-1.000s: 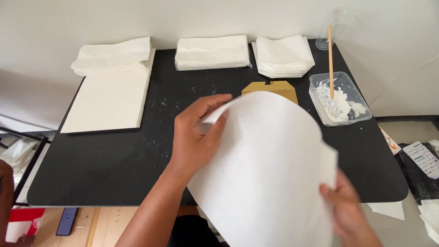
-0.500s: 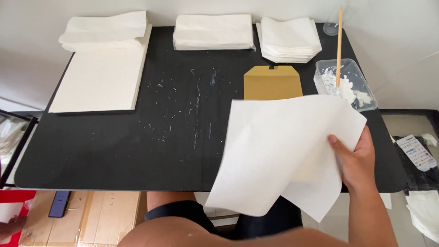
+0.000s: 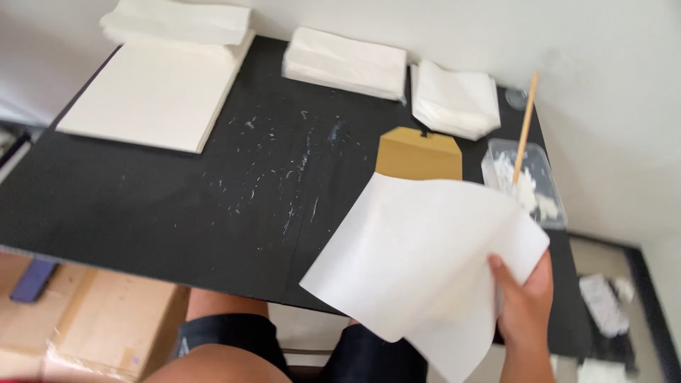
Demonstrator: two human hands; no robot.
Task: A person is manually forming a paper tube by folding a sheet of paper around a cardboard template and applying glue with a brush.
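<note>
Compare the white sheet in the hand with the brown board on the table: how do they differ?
The white sheet is held by the right hand, curved and hanging past the table edge; the brown board lies flat on the table, untouched. The sheet looks larger and partly covers the board's near edge. Both are thin and flat-sided.

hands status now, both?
Left hand: not in view.
Right hand: closed on the white paper sheet, thumb on top.
</note>
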